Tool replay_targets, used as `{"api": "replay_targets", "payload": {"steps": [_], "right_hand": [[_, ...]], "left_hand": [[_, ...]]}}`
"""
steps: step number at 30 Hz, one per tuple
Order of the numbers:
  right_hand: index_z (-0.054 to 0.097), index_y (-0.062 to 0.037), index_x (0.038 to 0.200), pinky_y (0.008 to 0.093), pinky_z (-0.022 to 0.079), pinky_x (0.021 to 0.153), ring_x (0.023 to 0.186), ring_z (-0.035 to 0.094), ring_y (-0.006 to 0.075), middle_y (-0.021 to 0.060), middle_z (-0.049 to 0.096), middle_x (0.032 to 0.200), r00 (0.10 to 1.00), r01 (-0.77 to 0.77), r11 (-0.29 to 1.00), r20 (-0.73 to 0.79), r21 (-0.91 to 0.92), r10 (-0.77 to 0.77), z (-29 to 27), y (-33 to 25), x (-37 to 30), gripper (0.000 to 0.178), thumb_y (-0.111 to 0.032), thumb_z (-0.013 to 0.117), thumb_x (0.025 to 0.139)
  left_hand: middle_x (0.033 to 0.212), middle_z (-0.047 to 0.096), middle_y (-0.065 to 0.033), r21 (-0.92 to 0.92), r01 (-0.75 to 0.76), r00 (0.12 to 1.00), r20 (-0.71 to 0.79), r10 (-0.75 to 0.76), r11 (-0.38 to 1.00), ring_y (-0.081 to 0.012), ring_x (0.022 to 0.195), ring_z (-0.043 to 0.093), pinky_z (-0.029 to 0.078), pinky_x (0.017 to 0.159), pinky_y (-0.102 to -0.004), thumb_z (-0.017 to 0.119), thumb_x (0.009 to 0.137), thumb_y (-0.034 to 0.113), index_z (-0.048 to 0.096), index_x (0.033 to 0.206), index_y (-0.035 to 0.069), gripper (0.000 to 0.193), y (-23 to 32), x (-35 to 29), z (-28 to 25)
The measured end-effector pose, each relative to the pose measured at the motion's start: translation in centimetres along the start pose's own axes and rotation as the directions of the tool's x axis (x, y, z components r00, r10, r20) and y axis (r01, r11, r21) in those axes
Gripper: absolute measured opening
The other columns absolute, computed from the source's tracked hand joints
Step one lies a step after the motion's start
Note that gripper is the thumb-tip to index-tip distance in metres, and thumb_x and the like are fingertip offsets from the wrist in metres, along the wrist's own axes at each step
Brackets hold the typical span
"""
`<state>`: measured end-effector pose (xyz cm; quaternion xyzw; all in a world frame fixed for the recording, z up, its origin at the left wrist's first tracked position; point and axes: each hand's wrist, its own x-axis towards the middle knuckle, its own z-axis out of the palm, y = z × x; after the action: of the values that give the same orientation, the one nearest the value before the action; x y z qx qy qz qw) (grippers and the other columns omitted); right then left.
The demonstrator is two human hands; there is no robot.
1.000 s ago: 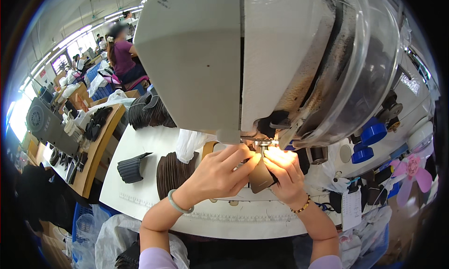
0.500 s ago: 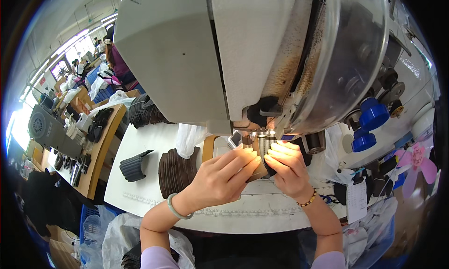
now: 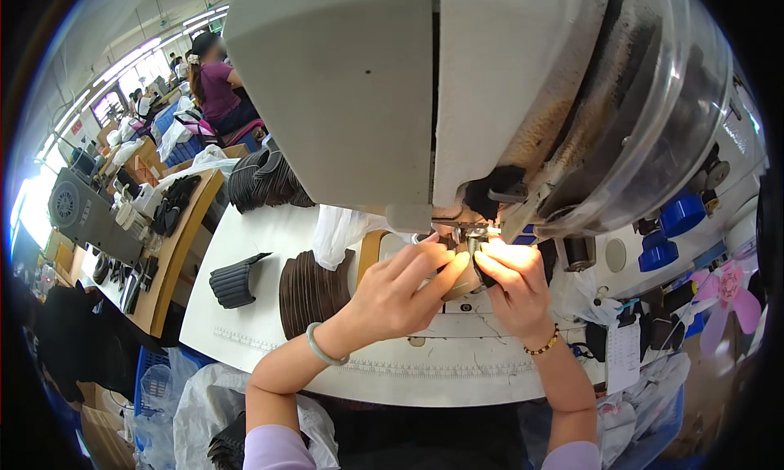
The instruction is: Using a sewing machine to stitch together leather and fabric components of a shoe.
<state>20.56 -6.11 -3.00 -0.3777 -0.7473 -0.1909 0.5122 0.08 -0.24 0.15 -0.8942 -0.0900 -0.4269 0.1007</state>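
Observation:
Under the needle area of a large grey sewing machine (image 3: 343, 102), both my hands work close together in bright lamp light. My left hand (image 3: 400, 290) has its fingers pinched on a small dark piece of material (image 3: 480, 266). From the other side, my right hand (image 3: 516, 294) pinches the same piece. Fingers and glare hide much of it, so its full shape cannot be made out. To the left of my left hand stands a row of brown ribbed pieces (image 3: 314, 294) packed side by side. Farther left, a black ribbed piece (image 3: 235, 280) lies on the white table (image 3: 392, 382).
A white plastic bag (image 3: 335, 235) lies behind the brown pieces, near a dark stack (image 3: 260, 180). Blue knobs (image 3: 683, 215) and a pink fan (image 3: 725, 286) are at the right. A wooden-edged bench (image 3: 184, 245) stands left; a person (image 3: 216, 90) sits beyond.
My view has shifted, so the machine sits farther right. My hands have moved slightly right and closer together at the needle, with the dark piece turned more upright between them.

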Motion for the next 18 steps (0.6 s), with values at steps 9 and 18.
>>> {"api": "replay_targets", "payload": {"steps": [9, 18], "right_hand": [[0.071, -0.0115, 0.105, 0.0389, 0.046, 0.081, 0.093, 0.059, 0.023, 0.001, 0.06, 0.101, 0.995, 0.099, 0.993, -0.03, 0.061, -0.097, 0.0, 1.2, 0.1, 0.038, -0.004, 0.077, 0.068], [0.069, -0.0097, 0.103, 0.0396, 0.046, 0.088, 0.098, 0.058, 0.0232, 0.0016, 0.061, 0.104, 0.99, 0.13, 0.99, -0.056, 0.049, -0.127, 0.4, 1.4, -0.3, 0.028, -0.006, 0.07, 0.076]], "left_hand": [[0.09, 0.069, -0.015, -0.244, 0.203, 0.956, -0.162, -0.246, 0.948, -0.0277, 0.077, 0.068, 0.055, 0.068, -0.0332, 0.07, 0.078, -0.005, 0.067, 0.103, -0.005, 0.025, 0.5, 0.9, -0.4], [0.102, 0.067, -0.0131, 0.021, 0.055, 0.99, -0.129, -0.052, 0.998, -0.0298, 0.094, 0.068, 0.059, 0.087, -0.0403, 0.072, 0.076, -0.003, 0.066, 0.101, -0.004, 0.026, 2.7, 0.0, 0.9]]}}
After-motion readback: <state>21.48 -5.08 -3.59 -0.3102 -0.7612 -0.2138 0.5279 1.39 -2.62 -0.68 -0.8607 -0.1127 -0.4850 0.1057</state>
